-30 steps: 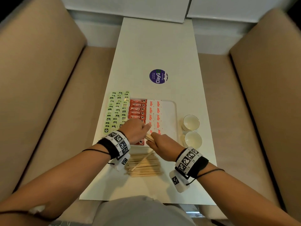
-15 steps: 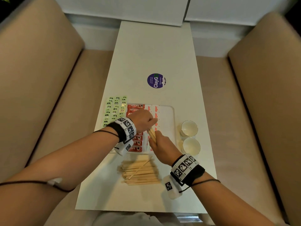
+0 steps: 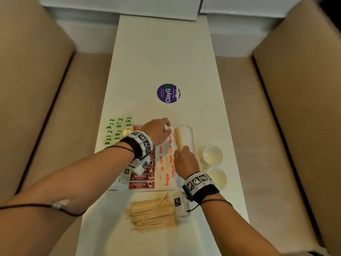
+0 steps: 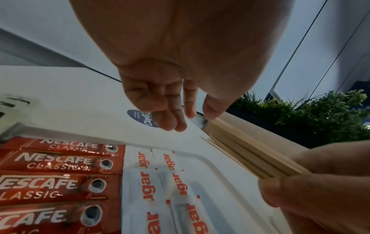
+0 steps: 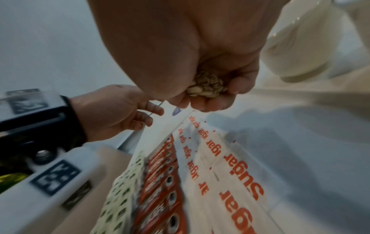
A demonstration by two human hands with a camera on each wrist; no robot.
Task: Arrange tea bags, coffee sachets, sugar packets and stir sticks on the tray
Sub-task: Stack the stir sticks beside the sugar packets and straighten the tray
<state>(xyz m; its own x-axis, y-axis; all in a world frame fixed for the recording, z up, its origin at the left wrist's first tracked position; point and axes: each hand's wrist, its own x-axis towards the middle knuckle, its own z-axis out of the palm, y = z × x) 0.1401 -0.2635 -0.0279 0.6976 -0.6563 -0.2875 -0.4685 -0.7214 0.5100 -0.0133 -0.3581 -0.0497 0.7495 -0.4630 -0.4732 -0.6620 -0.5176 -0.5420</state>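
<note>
Stick bundle (image 3: 178, 138) moved past Nescafe sachets (image 3: 141, 184).

Nescafé Classic sachets (image 3: 141, 185); Sugar packets (image 3: 167, 179); ClayGo sticker (image 3: 168, 93)

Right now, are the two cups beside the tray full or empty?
Empty, as far as the head view shows: both cups stand upright right of the tray, their pale insides bare.

Red coffee sachets (image 3: 141, 184), white sugar packets (image 3: 167, 179) lettered orange, pale-green tea bags (image 3: 118, 129), tan stir sticks (image 3: 153, 213), white desk (image 3: 162, 52).
</note>
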